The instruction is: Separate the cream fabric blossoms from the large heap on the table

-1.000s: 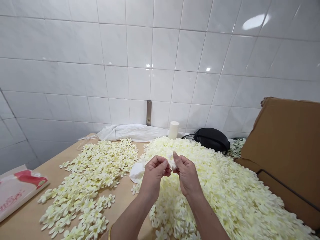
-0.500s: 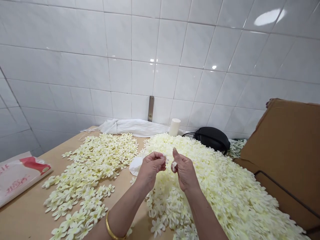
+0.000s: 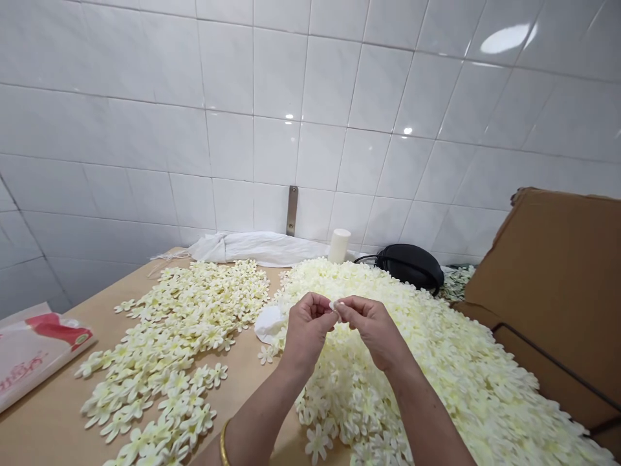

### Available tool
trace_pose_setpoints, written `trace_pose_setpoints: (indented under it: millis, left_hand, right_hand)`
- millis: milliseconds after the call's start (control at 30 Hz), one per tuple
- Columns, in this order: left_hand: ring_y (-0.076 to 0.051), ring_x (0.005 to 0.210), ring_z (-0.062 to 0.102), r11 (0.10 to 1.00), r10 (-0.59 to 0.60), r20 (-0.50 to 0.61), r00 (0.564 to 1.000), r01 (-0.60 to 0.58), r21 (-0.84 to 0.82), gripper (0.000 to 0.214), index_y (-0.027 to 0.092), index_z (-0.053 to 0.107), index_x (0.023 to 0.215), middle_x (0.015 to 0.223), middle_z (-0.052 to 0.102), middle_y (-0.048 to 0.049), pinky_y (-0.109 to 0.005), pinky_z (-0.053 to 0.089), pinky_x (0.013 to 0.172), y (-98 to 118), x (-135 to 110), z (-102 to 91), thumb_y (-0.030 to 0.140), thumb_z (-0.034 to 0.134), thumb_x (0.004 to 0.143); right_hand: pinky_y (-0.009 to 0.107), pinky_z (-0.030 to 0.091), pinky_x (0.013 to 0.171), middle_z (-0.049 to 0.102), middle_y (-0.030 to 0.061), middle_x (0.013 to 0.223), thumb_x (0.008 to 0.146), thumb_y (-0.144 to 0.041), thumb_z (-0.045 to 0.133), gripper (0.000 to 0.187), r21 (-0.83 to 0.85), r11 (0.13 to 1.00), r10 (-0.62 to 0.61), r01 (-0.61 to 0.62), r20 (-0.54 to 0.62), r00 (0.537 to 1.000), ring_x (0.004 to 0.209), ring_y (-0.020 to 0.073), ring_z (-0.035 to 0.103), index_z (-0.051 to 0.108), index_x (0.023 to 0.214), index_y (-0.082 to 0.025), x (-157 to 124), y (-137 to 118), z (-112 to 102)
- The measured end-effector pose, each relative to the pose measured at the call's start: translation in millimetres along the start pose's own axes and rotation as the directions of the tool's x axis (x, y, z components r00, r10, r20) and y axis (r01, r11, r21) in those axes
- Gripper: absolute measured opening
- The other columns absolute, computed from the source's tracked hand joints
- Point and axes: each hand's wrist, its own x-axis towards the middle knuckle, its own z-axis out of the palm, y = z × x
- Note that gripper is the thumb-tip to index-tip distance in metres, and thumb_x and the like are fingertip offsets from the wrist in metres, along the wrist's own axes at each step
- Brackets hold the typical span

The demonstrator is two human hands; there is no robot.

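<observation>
My left hand (image 3: pixel 305 327) and my right hand (image 3: pixel 376 329) meet fingertip to fingertip above a big heap of cream fabric flowers (image 3: pixel 436 369). Both pinch one small white flower piece (image 3: pixel 334 304) between thumbs and forefingers; most of it is hidden by the fingers. A gold bangle (image 3: pixel 224 443) sits on my left wrist. To the left, a thinner spread of single cream flowers (image 3: pixel 179 336) lies flat on the tan tabletop (image 3: pixel 53 424).
A white cloth bundle (image 3: pixel 252 247), a white cylinder (image 3: pixel 338 245) and a black pouch (image 3: pixel 410 265) line the tiled wall. A brown cardboard box (image 3: pixel 553 291) stands at right. A red-and-white plastic bag (image 3: pixel 33 356) lies at the left edge. A small white cloth (image 3: pixel 269 321) lies beside the heap.
My hands were slightly apart half a second ago, each with a bit of flower; now the fingertips are together on one piece. The camera view shifted a little.
</observation>
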Motion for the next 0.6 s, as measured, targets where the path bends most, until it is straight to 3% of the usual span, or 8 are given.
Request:
trace_pose_setpoints:
  millis: [167, 300, 367, 467, 600]
  left_hand:
    - [-0.006, 0.050, 0.044, 0.995, -0.092, -0.003, 0.996, 0.091, -0.047, 0.018, 0.013, 0.051, 0.064, 0.052, 0.048, 0.0037, -0.021, 0.038, 0.052, 1.4, 1.1, -0.5, 0.014, 0.062, 0.050]
    - [-0.009, 0.053, 0.049, 0.960, -0.244, 0.100, 0.964, 0.256, -0.119, 0.027, 0.012, 0.053, 0.066, 0.057, 0.053, -0.0010, -0.024, 0.040, 0.056, 2.9, 2.4, -3.1, 0.027, 0.069, 0.051]
    - [-0.009, 0.052, 0.049, 0.952, -0.263, 0.121, 0.957, 0.278, -0.128, 0.028, 0.012, 0.052, 0.064, 0.055, 0.053, -0.0010, -0.024, 0.040, 0.056, 2.6, 3.1, -3.8, 0.028, 0.070, 0.049]
    - [-0.008, 0.048, 0.045, 0.974, -0.196, 0.063, 0.979, 0.202, -0.101, 0.023, 0.013, 0.050, 0.059, 0.049, 0.049, 0.0021, -0.023, 0.038, 0.054, 2.1, 3.4, -3.3, 0.023, 0.067, 0.049]
    - [-0.006, 0.046, 0.042, 0.998, -0.047, -0.003, 0.999, 0.047, -0.029, 0.016, 0.014, 0.047, 0.056, 0.046, 0.045, 0.0045, -0.020, 0.034, 0.051, 1.0, 2.3, -1.0, 0.018, 0.062, 0.051]
  right_hand:
    - [0.024, 0.027, 0.052, 0.040, -0.0016, 0.053, 0.064, -0.042, 0.061, 0.032, -0.027, 0.998, -0.053, 0.050, -0.129, 0.990, 0.054, 0.0095, 0.032, 0.048, 0.053, -0.014, 1.8, 7.0, 4.9]
    - [0.023, 0.026, 0.051, 0.037, -0.0029, 0.051, 0.062, -0.045, 0.063, 0.037, -0.001, 1.000, -0.026, 0.027, -0.152, 0.988, 0.052, 0.0086, 0.030, 0.045, 0.053, -0.014, 3.1, 9.7, 6.1]
    - [0.023, 0.025, 0.050, 0.035, -0.0038, 0.049, 0.060, -0.047, 0.065, 0.040, 0.026, 1.000, -0.006, 0.010, -0.156, 0.988, 0.050, 0.0080, 0.029, 0.044, 0.052, -0.014, 3.5, 9.7, 6.8]
    - [0.022, 0.025, 0.050, 0.035, -0.0041, 0.047, 0.063, -0.052, 0.062, 0.045, 0.095, 0.995, 0.029, -0.019, -0.108, 0.994, 0.049, 0.0074, 0.028, 0.042, 0.051, -0.014, 4.3, 9.9, 7.4]
    - [0.022, 0.030, 0.054, 0.044, -0.0019, 0.056, 0.064, -0.052, 0.064, 0.041, 0.180, 0.979, 0.095, -0.095, 0.004, 0.995, 0.054, 0.0083, 0.038, 0.048, 0.059, -0.013, 4.6, 9.6, 6.5]
